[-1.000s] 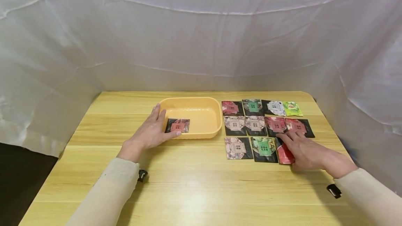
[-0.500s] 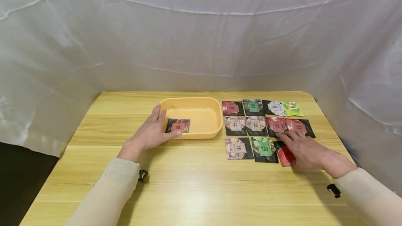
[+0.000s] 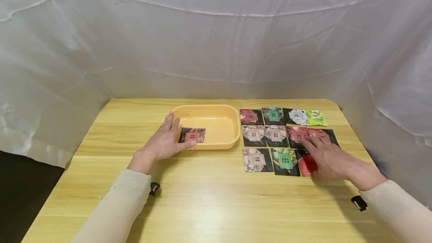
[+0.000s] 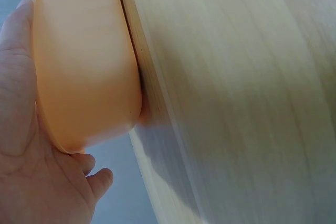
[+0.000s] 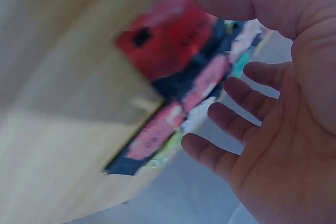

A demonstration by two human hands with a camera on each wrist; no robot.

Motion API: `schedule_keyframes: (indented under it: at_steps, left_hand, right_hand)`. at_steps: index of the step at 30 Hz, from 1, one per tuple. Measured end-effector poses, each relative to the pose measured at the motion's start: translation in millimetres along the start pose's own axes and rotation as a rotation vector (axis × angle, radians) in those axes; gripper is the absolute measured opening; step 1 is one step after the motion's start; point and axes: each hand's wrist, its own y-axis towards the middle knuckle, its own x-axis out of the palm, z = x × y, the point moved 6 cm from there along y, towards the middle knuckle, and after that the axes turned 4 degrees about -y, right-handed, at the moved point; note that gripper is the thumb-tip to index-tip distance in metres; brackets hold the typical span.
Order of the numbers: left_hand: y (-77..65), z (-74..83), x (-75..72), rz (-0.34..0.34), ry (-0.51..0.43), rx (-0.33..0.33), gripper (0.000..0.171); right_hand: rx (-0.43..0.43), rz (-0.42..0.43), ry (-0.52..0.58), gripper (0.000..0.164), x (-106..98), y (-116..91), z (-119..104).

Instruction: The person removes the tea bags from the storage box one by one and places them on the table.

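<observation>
My left hand point(image 3: 160, 141) holds the near-left corner of a yellow plastic tray point(image 3: 236, 123), thumb along the front rim and fingers at the left side. In the left wrist view its fingertips curl below the orange-looking wall. One black-and-red tea sachet point(image 3: 195, 136) lies inside the tray at the lower left. My right hand point(image 3: 332, 158) hovers low over a red-and-black tea sachet point(image 3: 307, 164) at the front row's right end. In the right wrist view its fingers are spread, with the thumb close over a red sachet point(image 5: 173, 40); I cannot tell if they touch.
Several other tea sachets lie in rows right of the tray, among them a green-labelled one point(image 3: 285, 161), a pale floral one point(image 3: 257, 159) and a bright yellow-green one point(image 3: 315, 117). A white cloth point(image 3: 216, 55) hangs behind the wooden table point(image 3: 209, 198).
The red-and-black sachet by my right hand shifts slightly toward me, then back up, ending straighter beside the green-labelled one. My right fingers move slightly away from me. The left hand stays put.
</observation>
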Motion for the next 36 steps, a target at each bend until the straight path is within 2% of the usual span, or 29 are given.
schedule_keyframes:
  at_steps: [5,8,12,20,23,29,36]
  left_hand:
    - [-0.3,-0.3,-1.1,-0.002,-0.001,-0.005,0.128]
    - [-0.4,-0.4,-1.3,0.001,0.004,0.001,0.130]
    - [-0.3,0.1,-1.4,0.004,0.020,0.005,0.130]
    - [-1.6,1.0,-2.2,-0.005,0.027,0.001,0.130]
    - [-1.2,1.1,-3.0,0.000,0.027,0.000,0.130]
    - [-1.1,2.8,-4.6,0.007,0.037,0.005,0.131]
    - [-0.2,3.8,-5.9,0.017,0.048,0.012,0.131]
  right_hand:
    - [-0.043,0.062,-0.024,0.100,-25,19,-18]
    - [-0.046,0.069,-0.027,0.097,-40,37,-34]
    - [-0.073,0.092,-0.013,0.092,-58,64,-59]
    - [-0.168,0.203,0.039,0.083,-84,128,-122]
    - [-0.193,0.185,0.070,0.081,-90,151,-147]
    - [-0.226,0.093,0.123,0.081,-90,192,-189]
    - [-0.212,0.005,0.168,0.085,-77,226,-217]
